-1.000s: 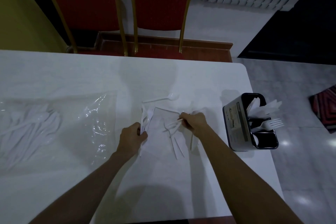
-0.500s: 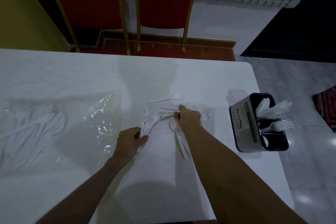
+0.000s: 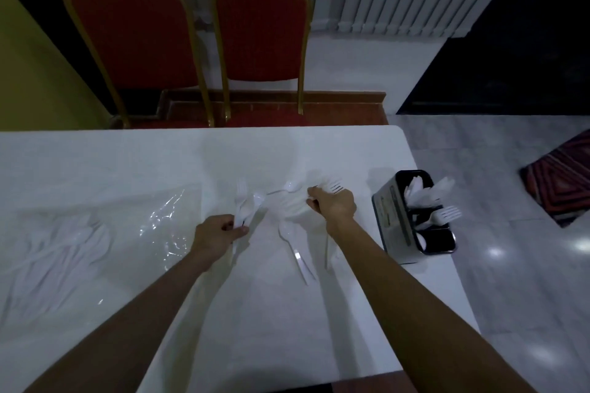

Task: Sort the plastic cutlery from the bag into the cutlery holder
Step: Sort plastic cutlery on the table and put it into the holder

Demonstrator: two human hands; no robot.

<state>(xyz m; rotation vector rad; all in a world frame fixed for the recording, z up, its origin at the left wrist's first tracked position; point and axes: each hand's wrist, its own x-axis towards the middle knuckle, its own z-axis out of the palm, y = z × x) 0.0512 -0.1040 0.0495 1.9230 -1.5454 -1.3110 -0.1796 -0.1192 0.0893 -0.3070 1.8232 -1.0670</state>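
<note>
A black cutlery holder (image 3: 391,226) is standing at the right edge of the white table (image 3: 127,163), with white plastic pieces sitting in its separate compartments. A cluster of upright pieces (image 3: 418,193) is leaning in the far compartment. A fork (image 3: 445,215) is poking out to the right from the middle one. Something white is showing low in the near one, too dim to name. On the left side of the table a clear plastic bag (image 3: 166,223) is lying flat, with a heap of white cutlery (image 3: 64,242) showing through it.

Between the bag and the holder, the person's left hand (image 3: 217,233) is gripping a bundle of forks and spoons (image 3: 247,204) by the handles, fingers curled round them and the heads fanning away over the table. The right hand (image 3: 333,206) is curled round a second fork (image 3: 333,187) whose tines are sticking out past the knuckles; whether it is holding more cannot be told. This hand is sitting near the holder's left side without touching it.

Loose pieces are lying between the hands: a spoon (image 3: 289,187) just beyond them, a pair of long pieces (image 3: 295,249) nearer the person, and one more piece (image 3: 326,249) lying just beside the right forearm. Two red chairs (image 3: 140,35) with gold frames are standing behind the table, and a patterned rug (image 3: 562,175) is lying on the floor to the right.
</note>
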